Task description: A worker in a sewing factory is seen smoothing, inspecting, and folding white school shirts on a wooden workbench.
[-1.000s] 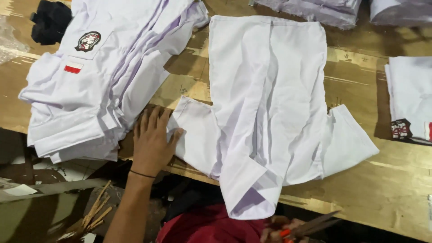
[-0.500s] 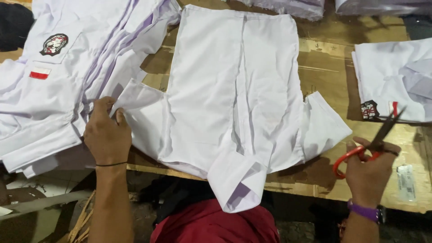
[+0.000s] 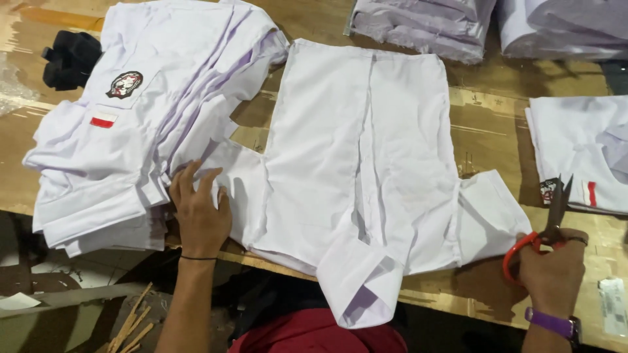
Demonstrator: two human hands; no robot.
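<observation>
The right hand (image 3: 553, 274) is clenched around the orange handles of the scissors (image 3: 546, 235), blades pointing up, just beside the shirt's right sleeve. The left hand (image 3: 199, 212) lies flat, fingers spread, pressing the left sleeve of the white shirt (image 3: 360, 163), which is spread on the wooden tabletop (image 3: 487, 124). The cloth looks light, soft and easily wrinkled; the collar or a seam seems the firmest place to take it. A pile of shirts (image 3: 131, 124) touches the left hand

White shirt (image 3: 366, 163), red-handled scissors (image 3: 533, 245), purple wristband (image 3: 553, 322), brown table (image 3: 487, 124)
</observation>
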